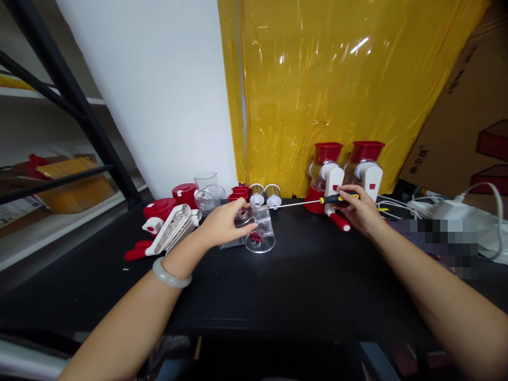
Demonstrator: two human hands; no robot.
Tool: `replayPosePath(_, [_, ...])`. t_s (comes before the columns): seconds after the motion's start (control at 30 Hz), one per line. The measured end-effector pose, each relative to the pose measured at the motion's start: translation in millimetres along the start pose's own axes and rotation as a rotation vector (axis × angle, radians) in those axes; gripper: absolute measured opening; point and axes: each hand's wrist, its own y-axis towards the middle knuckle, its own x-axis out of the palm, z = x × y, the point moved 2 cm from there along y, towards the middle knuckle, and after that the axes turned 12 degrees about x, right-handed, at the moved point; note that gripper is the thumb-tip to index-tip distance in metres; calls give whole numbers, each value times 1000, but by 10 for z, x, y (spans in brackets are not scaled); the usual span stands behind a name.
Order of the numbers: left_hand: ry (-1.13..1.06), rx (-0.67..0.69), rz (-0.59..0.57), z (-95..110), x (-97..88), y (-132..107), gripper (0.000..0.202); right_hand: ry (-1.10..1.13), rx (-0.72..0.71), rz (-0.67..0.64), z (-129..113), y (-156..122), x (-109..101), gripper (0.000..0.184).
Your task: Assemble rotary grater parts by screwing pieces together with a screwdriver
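Note:
My left hand (224, 223) reaches in from the left, its thumb and fingers closed around a clear plastic housing (265, 225) near the middle of the black table. Something small and red shows through the housing's round lower end. In my right hand (362, 212) is a screwdriver (330, 199) with a black and yellow handle, pinched between thumb and fingers. Its long metal shaft lies nearly level and points left, with the tip close to the upper right of the housing. Whether the tip touches the housing I cannot tell.
Behind the hands stand two metal grater drums (272, 194), small red parts (239, 192) and another clear housing (209, 191). White-and-red crank handles (170, 233) and red bases (159, 208) lie left. Two assembled red-and-white drum graters (327, 172) and white cables (400, 207) are right.

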Motion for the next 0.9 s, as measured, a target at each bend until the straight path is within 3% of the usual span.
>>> replayPosePath(0.27, [-2,1,0,-5,4,5,39,-66,48,114,59,50,-33,51])
replayPosePath(0.9, [2,3,1,0,-3,-2,39,-54,64,-8,-37,16,-45,49])
